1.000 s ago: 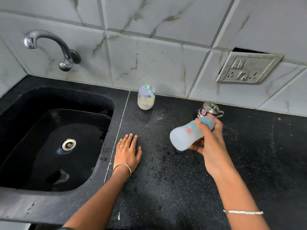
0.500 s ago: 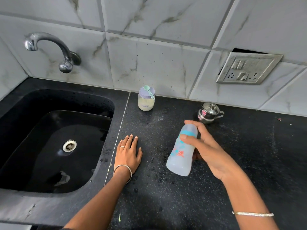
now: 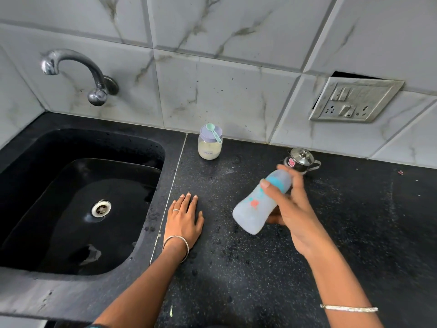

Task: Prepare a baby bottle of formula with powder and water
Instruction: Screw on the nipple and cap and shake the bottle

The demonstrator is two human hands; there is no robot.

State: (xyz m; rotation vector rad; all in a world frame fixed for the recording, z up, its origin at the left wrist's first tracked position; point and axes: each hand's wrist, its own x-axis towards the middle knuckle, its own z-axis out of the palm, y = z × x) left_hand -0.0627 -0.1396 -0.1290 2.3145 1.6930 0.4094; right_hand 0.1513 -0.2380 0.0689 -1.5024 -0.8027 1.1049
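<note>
Right hand (image 3: 293, 209) grips the baby bottle (image 3: 260, 202) mid-air above the counter (image 3: 260, 268), tilted, teal cap end up. Left hand (image 3: 184, 221) flat, fingers straight, on speckled black stone. Bottle: frosted translucent plastic, curved waist.

Bottle (image 3: 253, 209) of frosted translucent plastic, counter (image 3: 354, 221) of black speckled stone, wetted with drops, sink (image 3: 142, 147) matt black, tap (image 3: 71, 58) of shiny metal, tiles (image 3: 224, 91) smooth and marbled, pot (image 3: 300, 157) of polished steel, jar (image 3: 209, 150) clear, lid (image 3: 204, 136) of plastic.
</note>
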